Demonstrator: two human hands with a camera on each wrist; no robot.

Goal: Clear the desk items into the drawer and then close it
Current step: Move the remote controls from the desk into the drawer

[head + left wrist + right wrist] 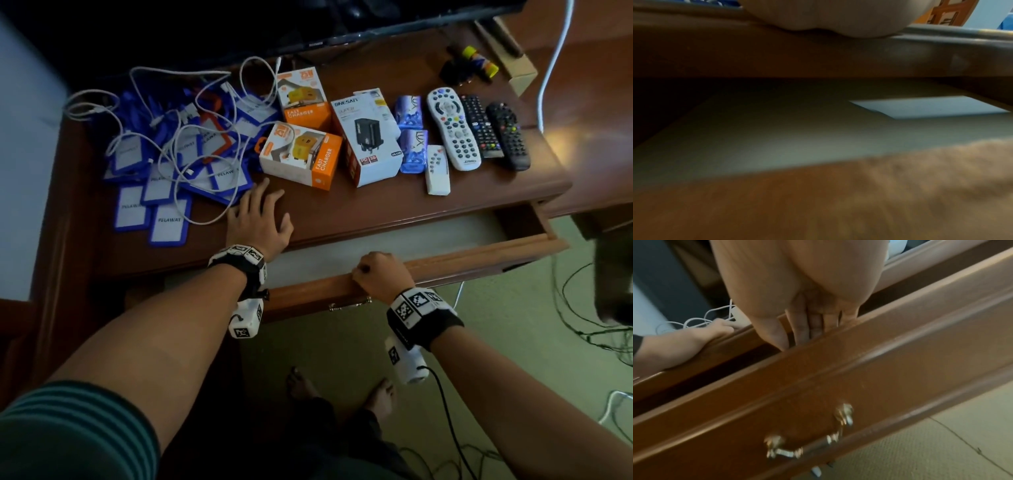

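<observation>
Two hands work at the near edge. The right hand [380, 275] curls over the top edge of the drawer [445, 265] front, fingers [801, 327] hooked inside the lip, above the brass handle [807, 434]. This drawer stands pulled partway out of the table [376, 202], its pale floor bare and open along its whole width. Just left, the left hand [258, 219] lies flat on the table's front strip with fingers spread, holding nothing; bare wood runs to its right along the front edge. Beyond the left hand lies a heap of blue badge holders [164, 171] tangled with white cables [178, 113]. Farther right stand two orange charger boxes [301, 154], a white charger box [370, 137], two blue soap packets [411, 137], a small white remote [437, 171] and three larger remotes [476, 130]. At the back, a dark screen [239, 24] overhangs the table. Green carpet [513, 342] with loose wires lies below.
</observation>
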